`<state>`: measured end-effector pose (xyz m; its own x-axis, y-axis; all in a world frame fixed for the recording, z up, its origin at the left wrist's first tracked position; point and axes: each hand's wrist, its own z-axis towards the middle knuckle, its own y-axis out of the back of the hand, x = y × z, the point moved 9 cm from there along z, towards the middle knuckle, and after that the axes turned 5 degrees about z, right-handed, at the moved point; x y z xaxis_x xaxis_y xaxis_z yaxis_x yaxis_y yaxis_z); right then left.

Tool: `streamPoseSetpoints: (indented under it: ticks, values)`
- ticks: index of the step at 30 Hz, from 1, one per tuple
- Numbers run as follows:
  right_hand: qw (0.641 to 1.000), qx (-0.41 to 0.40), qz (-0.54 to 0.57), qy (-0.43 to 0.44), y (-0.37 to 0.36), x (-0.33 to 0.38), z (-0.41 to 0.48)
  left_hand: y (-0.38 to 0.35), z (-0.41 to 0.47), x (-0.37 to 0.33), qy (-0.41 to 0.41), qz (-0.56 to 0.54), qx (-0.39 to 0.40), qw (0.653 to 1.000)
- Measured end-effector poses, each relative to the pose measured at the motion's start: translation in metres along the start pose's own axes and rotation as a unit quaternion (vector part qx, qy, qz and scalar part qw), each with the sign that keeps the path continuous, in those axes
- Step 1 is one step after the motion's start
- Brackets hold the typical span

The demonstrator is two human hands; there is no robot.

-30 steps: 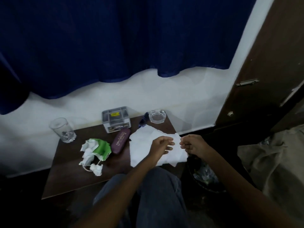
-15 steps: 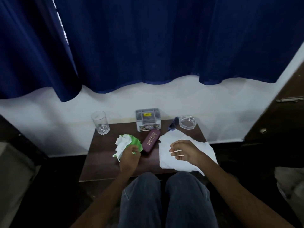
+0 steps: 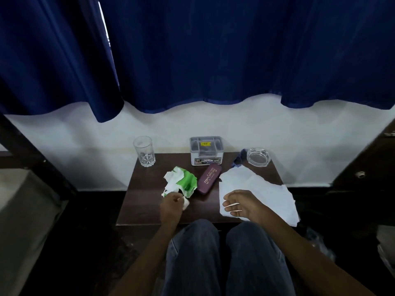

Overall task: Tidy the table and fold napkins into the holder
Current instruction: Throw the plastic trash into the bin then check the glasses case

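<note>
1. Napkins (image 3: 258, 189) lie flat and unfolded at the centre right of the frame, on the right half of the table (image 3: 145, 201). Their near corner hangs past the table's front edge. The holder (image 3: 206, 150) stands at the back edge in the middle, and I see no napkin in it.
2. A second ago both hands met over the white sheets. The left hand (image 3: 171, 207) has since crossed to the crumpled paper (image 3: 183, 182), a green and white heap left of centre. Its fingers are now curled round a small white wad at the heap's near edge.
3. The right hand (image 3: 241, 202) has stayed over the near left corner of the sheets. Its fingers are bent and pinch thin pale sticks (image 3: 232, 205).
4. My reading is that folding is paused while rubbish is gathered first, so the tidying half of the task is under way and the folding half has not yet begun.
5. Counts:
   - one spread of white napkin; how many sheets it has cannot be told
   - one holder
   - one crumpled heap
   - two sticks
   - two hands
   - one glass (image 3: 144, 151) at the back left
   - one ashtray (image 3: 258, 157) at the back right
   - one maroon spectacle case (image 3: 209, 178) between heap and sheets
   - one small blue object (image 3: 239, 160) beside the ashtray, too dim to name
</note>
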<state>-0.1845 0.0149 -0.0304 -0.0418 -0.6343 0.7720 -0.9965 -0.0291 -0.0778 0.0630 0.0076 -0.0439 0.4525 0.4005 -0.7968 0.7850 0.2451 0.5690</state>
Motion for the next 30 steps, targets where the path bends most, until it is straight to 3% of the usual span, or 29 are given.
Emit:
streamPoseSetpoints:
  ticks: [5, 10, 15, 23, 30]
  values:
    - [1.000, 0.010, 0.002, 0.005, 0.000, 0.001, -0.004, -0.015, -0.003, -0.007, 0.123, -0.272, 0.044, 0.953]
    - [0.997, 0.053, 0.015, 0.053, 0.003, 0.017, -0.013, -0.038, -0.029, -0.053, 0.100, -0.331, 0.152, 0.926]
    - [0.986, 0.095, 0.046, 0.128, 0.020, 0.045, -0.023, -0.083, -0.060, -0.102, 0.049, -0.284, 0.242, 0.926]
    - [0.986, -0.042, 0.010, 0.162, 0.132, 0.046, -0.032, -0.171, -0.102, -0.152, 0.019, -0.163, 0.321, 0.933]
    - [0.958, -0.264, -0.020, 0.108, 0.284, 0.004, -0.046, -0.227, -0.138, -0.166, 0.001, -0.097, 0.399, 0.912]
